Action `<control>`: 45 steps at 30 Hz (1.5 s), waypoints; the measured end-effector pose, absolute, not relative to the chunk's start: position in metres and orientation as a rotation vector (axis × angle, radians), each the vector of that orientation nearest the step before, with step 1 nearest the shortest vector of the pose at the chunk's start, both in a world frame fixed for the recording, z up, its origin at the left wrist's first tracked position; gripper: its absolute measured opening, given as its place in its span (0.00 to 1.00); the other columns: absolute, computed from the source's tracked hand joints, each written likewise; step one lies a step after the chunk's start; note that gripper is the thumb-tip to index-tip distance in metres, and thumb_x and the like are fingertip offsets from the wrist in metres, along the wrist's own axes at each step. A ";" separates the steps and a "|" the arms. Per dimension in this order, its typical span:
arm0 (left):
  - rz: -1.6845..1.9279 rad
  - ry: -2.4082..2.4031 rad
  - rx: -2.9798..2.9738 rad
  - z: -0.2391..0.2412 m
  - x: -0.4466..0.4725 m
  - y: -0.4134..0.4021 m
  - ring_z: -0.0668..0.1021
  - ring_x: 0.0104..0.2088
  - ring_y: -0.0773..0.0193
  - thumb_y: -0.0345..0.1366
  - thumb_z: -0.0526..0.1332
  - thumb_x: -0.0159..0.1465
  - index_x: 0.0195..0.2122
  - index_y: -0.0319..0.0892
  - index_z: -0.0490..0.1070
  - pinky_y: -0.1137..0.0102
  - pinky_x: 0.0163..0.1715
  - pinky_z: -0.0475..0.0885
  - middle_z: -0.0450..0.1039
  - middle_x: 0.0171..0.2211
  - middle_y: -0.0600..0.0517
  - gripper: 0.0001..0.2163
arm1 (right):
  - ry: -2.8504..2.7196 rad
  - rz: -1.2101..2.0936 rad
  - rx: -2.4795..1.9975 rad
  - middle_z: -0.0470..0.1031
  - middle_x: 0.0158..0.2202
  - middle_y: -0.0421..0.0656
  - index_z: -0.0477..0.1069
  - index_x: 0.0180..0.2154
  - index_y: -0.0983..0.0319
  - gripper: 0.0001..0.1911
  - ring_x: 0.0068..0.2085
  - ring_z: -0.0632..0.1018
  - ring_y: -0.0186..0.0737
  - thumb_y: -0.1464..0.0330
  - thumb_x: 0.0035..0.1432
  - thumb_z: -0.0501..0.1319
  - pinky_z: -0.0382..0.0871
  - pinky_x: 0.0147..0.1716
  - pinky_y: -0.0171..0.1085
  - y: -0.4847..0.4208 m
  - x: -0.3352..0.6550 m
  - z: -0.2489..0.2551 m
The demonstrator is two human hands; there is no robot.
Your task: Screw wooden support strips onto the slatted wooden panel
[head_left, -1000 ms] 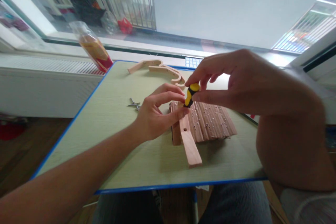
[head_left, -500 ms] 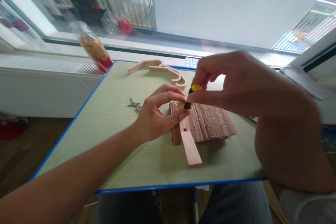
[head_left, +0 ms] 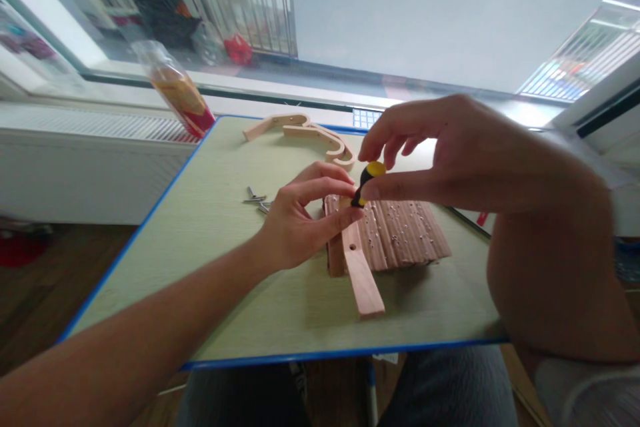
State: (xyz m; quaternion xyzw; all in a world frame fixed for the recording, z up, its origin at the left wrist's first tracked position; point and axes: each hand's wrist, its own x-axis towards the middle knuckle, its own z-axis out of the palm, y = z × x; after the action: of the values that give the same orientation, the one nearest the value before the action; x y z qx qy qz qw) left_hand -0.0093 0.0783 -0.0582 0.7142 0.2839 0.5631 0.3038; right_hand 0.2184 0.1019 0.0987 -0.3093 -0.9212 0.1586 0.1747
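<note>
My left hand (head_left: 307, 213) is closed, its thumb and fingertips around the lower end of a stubby black-and-yellow screwdriver (head_left: 369, 175), right over a wooden strip (head_left: 364, 283). That pale strip has a hole in it and lies across a block of corrugated cardboard layers (head_left: 400, 233), jutting out past its near edge. Fingers hide the strip's far end and the screwdriver's tip. Above them, my right hand (head_left: 435, 153) has its fingers spread off the handle; only the thumb rests against its side. Several screws (head_left: 257, 199) lie left of my left hand.
Curved wooden hooks (head_left: 320, 137) lie at the back of the blue-edged table (head_left: 200, 240). A bottle with a red-and-yellow label (head_left: 183, 97) leans beyond the far left corner, by a white radiator (head_left: 90, 167). A dark-edged flat item (head_left: 470, 220) is partly behind my right arm.
My right index finger has come away from the screwdriver handle and the fingers have spread, showing more of the handle. My left hand and the wooden strip have stayed in place.
</note>
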 end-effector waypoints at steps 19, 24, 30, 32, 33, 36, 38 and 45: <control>1.508 0.756 1.901 -0.060 -0.012 0.079 0.83 0.53 0.54 0.36 0.80 0.62 0.48 0.48 0.86 0.52 0.61 0.78 0.82 0.51 0.46 0.14 | -2.592 0.527 -0.933 0.87 0.41 0.40 0.85 0.39 0.52 0.03 0.42 0.84 0.48 0.63 0.62 0.72 0.80 0.42 0.50 0.093 0.213 0.103; 1.516 0.753 1.892 -0.061 -0.011 0.080 0.83 0.53 0.54 0.37 0.81 0.61 0.47 0.48 0.85 0.52 0.61 0.78 0.82 0.51 0.46 0.14 | -2.575 0.489 -0.971 0.85 0.37 0.39 0.82 0.36 0.51 0.06 0.39 0.82 0.47 0.58 0.63 0.72 0.77 0.38 0.50 0.093 0.212 0.101; 1.536 0.774 1.896 -0.060 -0.008 0.079 0.83 0.52 0.55 0.37 0.82 0.60 0.45 0.47 0.85 0.52 0.62 0.78 0.81 0.51 0.47 0.14 | -2.568 0.417 -0.993 0.82 0.33 0.40 0.80 0.34 0.55 0.10 0.35 0.79 0.44 0.57 0.64 0.72 0.71 0.33 0.48 0.094 0.210 0.098; 1.533 0.787 1.894 -0.060 -0.007 0.079 0.83 0.52 0.55 0.38 0.82 0.60 0.45 0.47 0.85 0.52 0.62 0.78 0.81 0.51 0.47 0.14 | -2.562 0.398 -1.002 0.81 0.31 0.40 0.79 0.33 0.55 0.11 0.35 0.78 0.43 0.57 0.64 0.72 0.68 0.31 0.47 0.094 0.209 0.097; 1.533 0.789 1.894 -0.060 -0.007 0.079 0.83 0.52 0.55 0.38 0.82 0.60 0.45 0.48 0.85 0.52 0.62 0.78 0.81 0.50 0.47 0.14 | -2.554 0.390 -0.995 0.80 0.31 0.39 0.79 0.32 0.55 0.11 0.34 0.77 0.43 0.57 0.63 0.73 0.67 0.30 0.46 0.094 0.209 0.096; 1.533 0.777 1.898 -0.060 -0.007 0.079 0.83 0.52 0.55 0.38 0.81 0.60 0.45 0.48 0.85 0.53 0.61 0.78 0.81 0.50 0.48 0.13 | -2.547 0.393 -0.984 0.79 0.29 0.39 0.77 0.31 0.56 0.13 0.33 0.76 0.41 0.57 0.63 0.73 0.65 0.30 0.45 0.095 0.209 0.095; 1.525 0.778 1.902 -0.059 -0.007 0.079 0.82 0.52 0.55 0.37 0.81 0.61 0.45 0.48 0.85 0.54 0.60 0.78 0.81 0.50 0.48 0.12 | -2.551 0.392 -0.989 0.79 0.29 0.39 0.76 0.31 0.56 0.13 0.33 0.75 0.41 0.58 0.63 0.73 0.65 0.30 0.45 0.096 0.209 0.094; 1.512 0.780 1.898 -0.055 -0.008 0.078 0.82 0.52 0.54 0.39 0.80 0.63 0.45 0.49 0.87 0.53 0.58 0.79 0.81 0.49 0.47 0.10 | -2.575 0.458 -0.999 0.85 0.39 0.40 0.83 0.39 0.54 0.12 0.38 0.82 0.45 0.55 0.59 0.76 0.74 0.35 0.46 0.099 0.212 0.099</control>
State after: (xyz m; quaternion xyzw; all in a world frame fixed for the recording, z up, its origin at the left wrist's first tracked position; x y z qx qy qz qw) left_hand -0.0085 0.0778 -0.0553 0.7121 0.2926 0.5674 0.2922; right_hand 0.2123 0.0987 0.0991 -0.3517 -0.9064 0.1611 0.1700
